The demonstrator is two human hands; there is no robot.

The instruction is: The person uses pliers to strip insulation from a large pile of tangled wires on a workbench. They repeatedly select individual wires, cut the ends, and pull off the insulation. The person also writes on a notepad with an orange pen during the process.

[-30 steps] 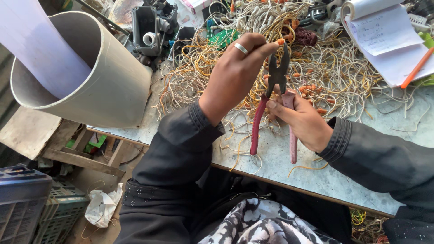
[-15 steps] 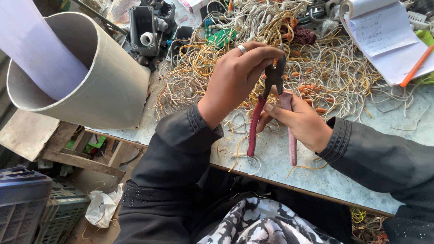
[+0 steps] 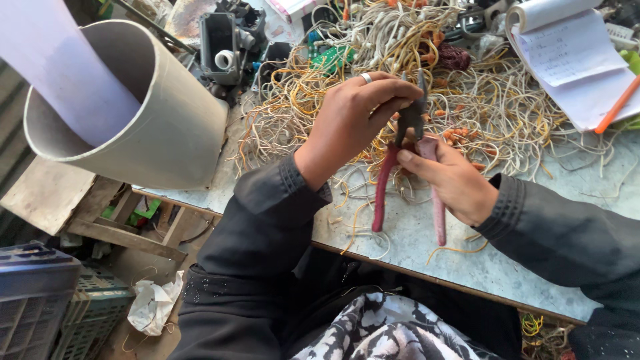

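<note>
Pliers (image 3: pixel 408 167), red-handled, sit over the near table (image 3: pixel 467 260), before the wire pile (image 3: pixel 480 100). Our right hand (image 3: pixel 453 180) grips the handles; our left hand (image 3: pixel 353 120) pinches the metal head. We judge them stiff, fairly heavy; best held by the handles.

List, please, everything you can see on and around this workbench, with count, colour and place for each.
pliers: one, dark head with red handles, held over the bench edge
loose wires: a big tangle, yellow, white and orange, across the bench top
large pipe section: one, grey, lying at the left end of the bench
notepad: one, white, upper right
pen: one, orange, on the notepad's right edge
circuit board: one, green, among the wires at top centre
crates: two, dark, on the floor lower left
bench: one, pale grey top
left hand: wears a silver ring, fingertips at the pliers' head
right hand: grips the pliers' handles
</note>
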